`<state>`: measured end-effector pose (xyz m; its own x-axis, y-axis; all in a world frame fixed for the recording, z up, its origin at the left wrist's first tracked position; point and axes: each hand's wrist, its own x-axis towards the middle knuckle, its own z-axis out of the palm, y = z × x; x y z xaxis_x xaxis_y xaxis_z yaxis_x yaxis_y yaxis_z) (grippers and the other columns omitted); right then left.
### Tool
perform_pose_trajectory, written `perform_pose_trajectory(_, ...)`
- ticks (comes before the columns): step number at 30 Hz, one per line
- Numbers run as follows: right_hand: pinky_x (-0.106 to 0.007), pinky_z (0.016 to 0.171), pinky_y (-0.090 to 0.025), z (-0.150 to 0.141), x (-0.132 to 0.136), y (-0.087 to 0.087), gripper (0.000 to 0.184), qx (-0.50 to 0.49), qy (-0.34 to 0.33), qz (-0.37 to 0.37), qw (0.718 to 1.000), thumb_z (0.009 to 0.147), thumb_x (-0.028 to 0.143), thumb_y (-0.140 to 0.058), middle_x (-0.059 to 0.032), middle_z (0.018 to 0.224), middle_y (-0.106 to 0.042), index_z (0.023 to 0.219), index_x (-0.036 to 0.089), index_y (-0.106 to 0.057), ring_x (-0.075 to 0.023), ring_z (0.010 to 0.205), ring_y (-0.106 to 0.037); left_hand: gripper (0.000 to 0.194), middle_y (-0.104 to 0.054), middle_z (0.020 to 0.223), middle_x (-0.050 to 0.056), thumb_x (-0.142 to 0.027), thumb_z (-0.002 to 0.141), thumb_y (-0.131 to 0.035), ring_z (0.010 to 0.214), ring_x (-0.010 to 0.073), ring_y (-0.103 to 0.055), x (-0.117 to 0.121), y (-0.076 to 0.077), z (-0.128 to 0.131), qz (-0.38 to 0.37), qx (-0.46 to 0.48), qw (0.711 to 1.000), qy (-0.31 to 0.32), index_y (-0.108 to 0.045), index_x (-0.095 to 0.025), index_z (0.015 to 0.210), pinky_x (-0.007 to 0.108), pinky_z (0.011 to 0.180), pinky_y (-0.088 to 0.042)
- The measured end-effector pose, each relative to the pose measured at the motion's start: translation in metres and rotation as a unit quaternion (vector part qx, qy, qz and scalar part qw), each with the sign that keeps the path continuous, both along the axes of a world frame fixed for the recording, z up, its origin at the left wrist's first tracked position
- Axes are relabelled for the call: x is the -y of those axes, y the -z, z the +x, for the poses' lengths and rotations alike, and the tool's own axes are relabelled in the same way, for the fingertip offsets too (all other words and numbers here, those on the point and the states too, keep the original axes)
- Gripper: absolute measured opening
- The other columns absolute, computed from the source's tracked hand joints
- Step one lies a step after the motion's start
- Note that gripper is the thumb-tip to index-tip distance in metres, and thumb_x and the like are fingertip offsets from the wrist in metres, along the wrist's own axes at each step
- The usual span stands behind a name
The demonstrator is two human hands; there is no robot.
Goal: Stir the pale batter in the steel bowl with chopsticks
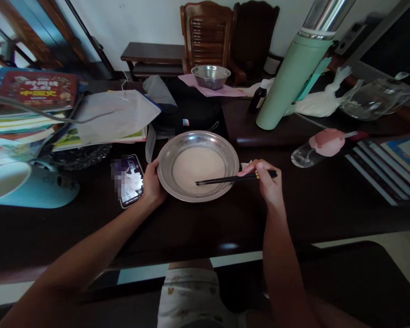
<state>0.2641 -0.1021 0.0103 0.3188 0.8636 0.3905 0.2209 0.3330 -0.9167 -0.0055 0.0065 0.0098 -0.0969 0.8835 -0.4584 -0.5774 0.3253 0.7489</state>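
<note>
A wide steel bowl (164, 175) stands on the dark table in front of me, holding a pale, off-white mixture (200, 166) with a smooth surface. My left hand (153, 187) grips the bowl's left rim, its fingers mostly hidden behind the metal. In my right hand (267, 180) is a pair of black chopsticks (222, 180), held close together over the bowl's right rim. Their tips touch the mixture near the middle. A phone (132, 180) with a lit screen lies just left of my left hand.
Books and papers (116, 114) pile up at the left, behind a light-blue mug (37, 184). A green thermos (290, 82) stands behind at the right, near a pink-topped bottle (328, 142) and stacked books (382, 171). At the back sits a smaller steel bowl (211, 77).
</note>
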Motion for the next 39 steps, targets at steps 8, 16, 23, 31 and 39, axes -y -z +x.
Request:
perform_pose_trajectory(8, -0.044, 0.089, -0.063, 0.002, 0.001, -0.001, 0.047, 0.04, 0.026, 0.018, 0.999, 0.109, 0.065, -0.065, -0.0028, 0.087, -0.087, 0.087, 0.032, -0.09, -0.0243, 0.089, -0.081, 0.011, -0.081, 0.079, 0.006, -0.033, 0.087, -0.069, 0.105, 0.0335, -0.084, -0.003, 0.007, -0.002, 0.008, -0.014, 1.0, 0.002, -0.075, -0.026, 0.081, 0.041, 0.087, -0.074)
perform_pose_trajectory(16, -0.046, 0.092, -0.063, 0.002, -0.002, 0.001, 0.047, 0.07, -0.041, -0.006, 0.997, 0.105, 0.071, -0.067, -0.0032, 0.094, -0.089, 0.091, 0.033, -0.091, -0.026, 0.095, -0.082, 0.011, -0.082, 0.081, 0.005, -0.035, 0.087, -0.071, 0.106, 0.0336, -0.083, -0.003, 0.009, -0.003, 0.019, -0.017, 1.0, 0.007, -0.076, -0.025, 0.087, 0.041, 0.087, -0.073)
perform_pose_trajectory(23, -0.042, 0.083, -0.063, 0.001, 0.001, -0.001, 0.049, 0.022, -0.017, 0.016, 1.0, 0.11, 0.065, -0.063, -0.0028, 0.082, -0.086, 0.084, 0.032, -0.09, -0.0238, 0.082, -0.08, 0.012, -0.079, 0.077, 0.005, -0.036, 0.084, -0.071, 0.102, 0.0342, -0.082, -0.004, 0.009, -0.002, 0.021, -0.022, 1.0, 0.006, -0.074, -0.024, 0.084, 0.042, 0.086, -0.073)
perform_pose_trajectory(31, -0.045, 0.092, -0.063, 0.002, 0.0, 0.001, 0.048, 0.047, 0.02, 0.008, 0.999, 0.108, 0.067, -0.065, -0.0037, 0.09, -0.088, 0.088, 0.031, -0.089, -0.026, 0.093, -0.082, 0.012, -0.079, 0.078, 0.005, -0.034, 0.086, -0.07, 0.104, 0.0329, -0.082, -0.002, 0.007, -0.003, 0.002, -0.011, 1.0, 0.003, -0.073, -0.023, 0.082, 0.04, 0.089, -0.072)
perform_pose_trajectory(39, -0.046, 0.093, -0.063, 0.0, -0.001, -0.002, 0.05, 0.066, -0.063, -0.025, 0.995, 0.104, 0.074, -0.066, -0.0036, 0.092, -0.089, 0.09, 0.033, -0.091, -0.0266, 0.095, -0.082, 0.017, -0.078, 0.078, 0.004, -0.039, 0.083, -0.073, 0.105, 0.0312, -0.082, -0.004, 0.014, -0.003, 0.029, -0.016, 0.999, 0.002, -0.072, -0.023, 0.079, 0.04, 0.093, -0.071)
